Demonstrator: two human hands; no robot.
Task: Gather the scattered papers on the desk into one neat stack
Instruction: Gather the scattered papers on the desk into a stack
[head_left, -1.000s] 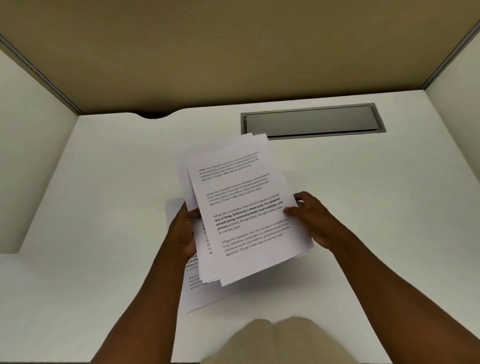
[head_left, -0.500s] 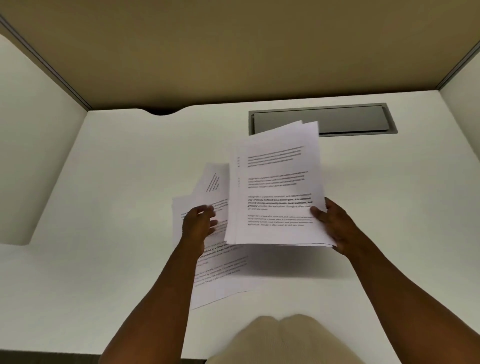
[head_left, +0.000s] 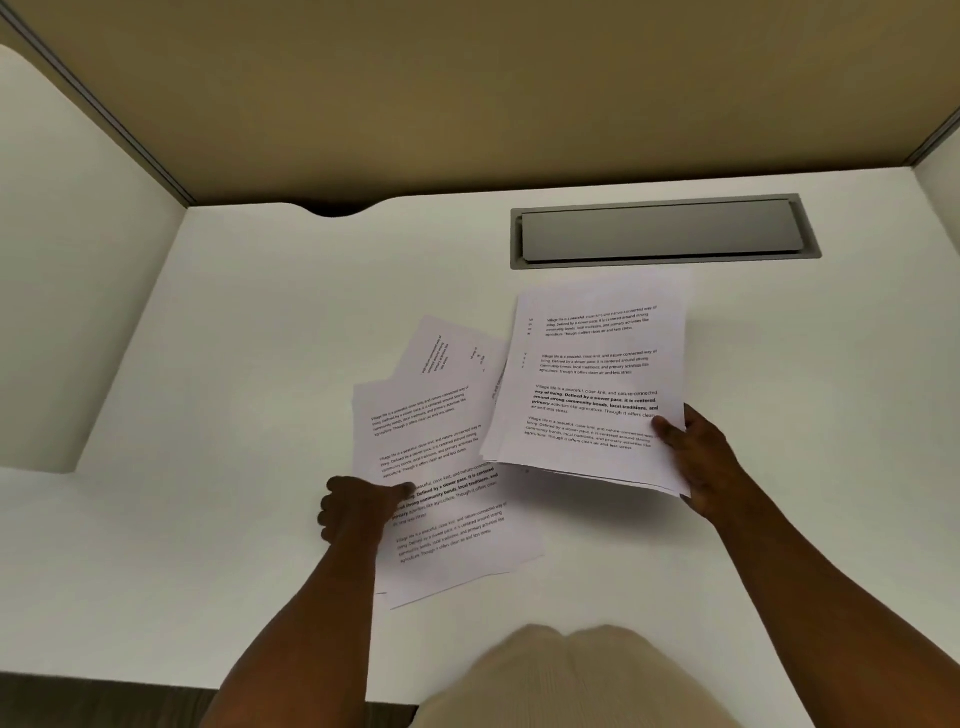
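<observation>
My right hand (head_left: 698, 460) grips the right edge of a bundle of printed sheets (head_left: 592, 384), thumb on top, held a little above the white desk (head_left: 234, 322). To its left, loose printed papers (head_left: 441, 467) lie overlapping and askew on the desk, with one more sheet (head_left: 447, 348) poking out behind them at an angle. My left hand (head_left: 358, 506) rests on the left edge of the loose papers with its thumb pressing on the top sheet; whether its fingers curl under the sheet is hidden.
A grey cable hatch (head_left: 660, 231) is set into the desk just beyond the held bundle. Beige partition walls (head_left: 467, 93) close off the back and both sides. A dark cable notch (head_left: 332, 210) cuts the back edge. My lap (head_left: 571, 680) is at the front edge.
My right hand has carried the bundle to the right and lower, toward the desk. My left hand let go of the bundle and dropped onto the loose papers at the left.
</observation>
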